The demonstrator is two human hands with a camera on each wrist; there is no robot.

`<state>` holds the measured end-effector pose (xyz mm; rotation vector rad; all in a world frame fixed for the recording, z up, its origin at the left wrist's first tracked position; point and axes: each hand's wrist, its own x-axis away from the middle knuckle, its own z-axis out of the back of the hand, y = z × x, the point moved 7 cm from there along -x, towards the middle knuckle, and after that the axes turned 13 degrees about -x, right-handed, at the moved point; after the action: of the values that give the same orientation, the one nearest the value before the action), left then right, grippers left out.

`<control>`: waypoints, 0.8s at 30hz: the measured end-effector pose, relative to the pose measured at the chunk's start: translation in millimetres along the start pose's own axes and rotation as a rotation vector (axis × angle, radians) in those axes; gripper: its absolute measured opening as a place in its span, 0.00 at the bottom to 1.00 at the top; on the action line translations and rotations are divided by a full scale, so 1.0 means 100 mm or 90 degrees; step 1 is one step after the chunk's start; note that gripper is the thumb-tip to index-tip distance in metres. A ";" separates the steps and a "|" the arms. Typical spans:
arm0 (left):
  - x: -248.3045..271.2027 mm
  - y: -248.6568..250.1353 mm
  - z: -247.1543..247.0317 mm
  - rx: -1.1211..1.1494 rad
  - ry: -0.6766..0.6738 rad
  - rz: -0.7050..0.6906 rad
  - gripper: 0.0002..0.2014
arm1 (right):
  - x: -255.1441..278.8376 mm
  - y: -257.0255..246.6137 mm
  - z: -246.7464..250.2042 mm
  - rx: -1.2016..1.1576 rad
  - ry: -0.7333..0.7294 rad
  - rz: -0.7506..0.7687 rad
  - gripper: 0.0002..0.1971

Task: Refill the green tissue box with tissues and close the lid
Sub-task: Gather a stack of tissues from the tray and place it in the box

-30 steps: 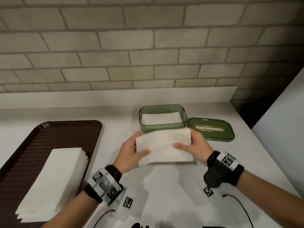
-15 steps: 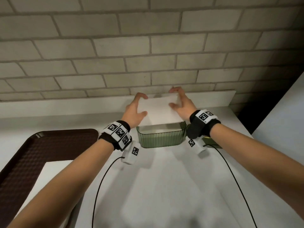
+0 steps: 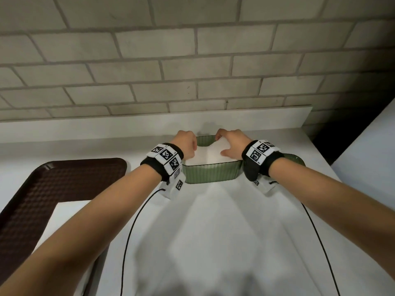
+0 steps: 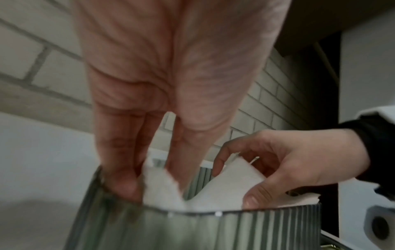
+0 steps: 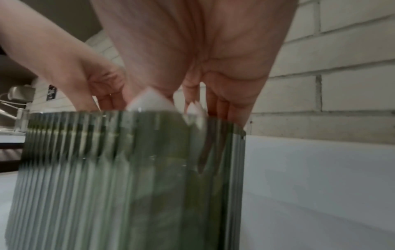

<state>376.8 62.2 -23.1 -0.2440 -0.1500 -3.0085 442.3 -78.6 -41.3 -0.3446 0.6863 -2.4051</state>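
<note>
The green ribbed tissue box [image 3: 210,175] stands open by the back ledge. A folded white tissue [image 3: 210,153] sags into its top, its ends still raised. My left hand [image 3: 189,146] pinches the tissue's left end, fingers pointing down inside the box wall [image 4: 119,219]. My right hand [image 3: 222,146] pinches the right end between thumb and curled fingers [image 4: 215,169]. In the right wrist view the tissue [image 5: 149,99] peeks above the box [image 5: 128,169]. The green lid [image 3: 296,159] lies to the right of the box, mostly hidden by my right wrist.
A brown tray [image 3: 53,184] lies at the left with a stack of white tissues [image 3: 64,214] on it. The white ledge [image 3: 85,129] and the brick wall stand just behind the box. A white panel [image 3: 367,163] borders the counter on the right.
Both hands carried the tissue away from me, over the box, then lowered it into the opening. The tissue now bends down in the middle.
</note>
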 end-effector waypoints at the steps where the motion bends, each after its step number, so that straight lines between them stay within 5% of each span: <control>1: 0.00 0.01 0.01 -0.028 0.007 0.004 0.12 | 0.01 0.01 0.02 0.020 0.002 -0.003 0.24; 5: 0.02 0.05 0.13 -0.097 0.031 -0.021 0.11 | 0.08 -0.07 0.25 0.068 0.070 0.029 0.23; 10: 0.10 0.17 0.02 -0.162 -0.165 -0.081 0.04 | 0.14 -0.17 0.22 0.191 -0.036 0.003 0.07; 15: 0.16 0.21 -0.17 -0.231 -0.225 -0.060 0.07 | 0.13 0.04 -0.10 0.150 -0.148 -0.073 0.22; 24: 0.21 0.22 -0.14 -0.194 -0.227 -0.031 0.13 | 0.18 0.05 -0.17 0.137 -0.122 -0.065 0.38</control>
<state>356.9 36.3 -31.4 -0.8161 0.2783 -2.9930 424.1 -86.3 -56.9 -0.5211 0.3285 -2.4725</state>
